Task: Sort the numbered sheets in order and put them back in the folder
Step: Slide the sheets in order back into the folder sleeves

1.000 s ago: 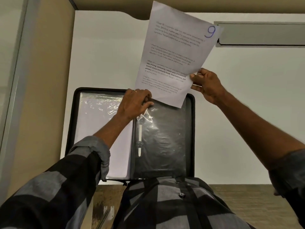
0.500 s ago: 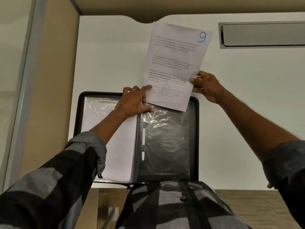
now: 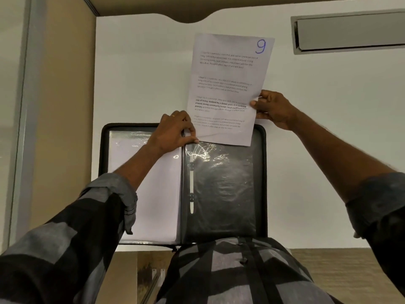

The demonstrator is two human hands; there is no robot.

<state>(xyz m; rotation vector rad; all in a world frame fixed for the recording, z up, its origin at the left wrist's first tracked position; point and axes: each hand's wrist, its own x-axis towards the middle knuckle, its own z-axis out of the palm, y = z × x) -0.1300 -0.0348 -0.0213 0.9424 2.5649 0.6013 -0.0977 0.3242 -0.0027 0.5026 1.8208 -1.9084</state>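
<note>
In the head view, the right hand (image 3: 274, 109) pinches the right edge of the sheet marked 9 (image 3: 228, 88), thumb on top. The sheet is held upright-reading over the far part of the white table (image 3: 328, 139), its near edge overlapping the far edge of the open black folder (image 3: 262, 172). The left hand (image 3: 173, 132), fingers curled, pinches the far corner of the clear plastic sleeve (image 3: 221, 189) by the spine, just beside the sheet's near-left corner; white sheets (image 3: 157, 194) lie in the folder's left half.
</note>
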